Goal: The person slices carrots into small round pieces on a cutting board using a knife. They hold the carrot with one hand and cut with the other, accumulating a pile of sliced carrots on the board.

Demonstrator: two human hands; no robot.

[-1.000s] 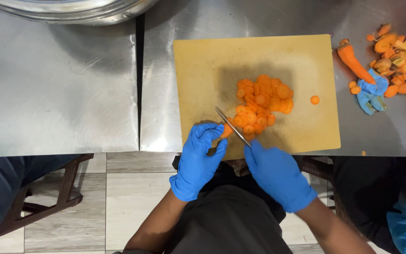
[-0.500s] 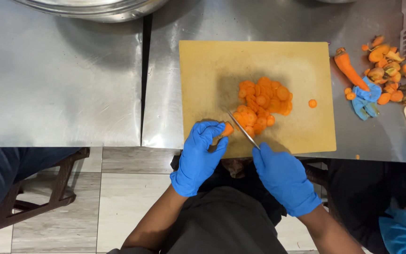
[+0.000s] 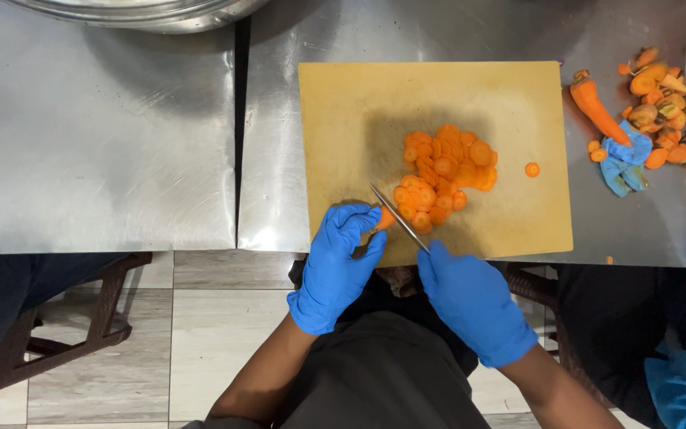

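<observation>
Little changed since earlier frame: left hand (image 3: 337, 262) still pinches carrot stub (image 3: 385, 219) at cutting board (image 3: 343, 111) near edge; right hand (image 3: 470, 298) keeps knife (image 3: 397, 216) gripped, blade beside stub. Slice pile (image 3: 442, 175) mid-board; far board half bare. Steel worktop (image 3: 105, 143) open leftward.

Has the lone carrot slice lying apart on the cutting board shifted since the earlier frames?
No. The lone carrot slice sits at the same place on the cutting board, right of the carrot pile; only the camera view shifted.
</observation>
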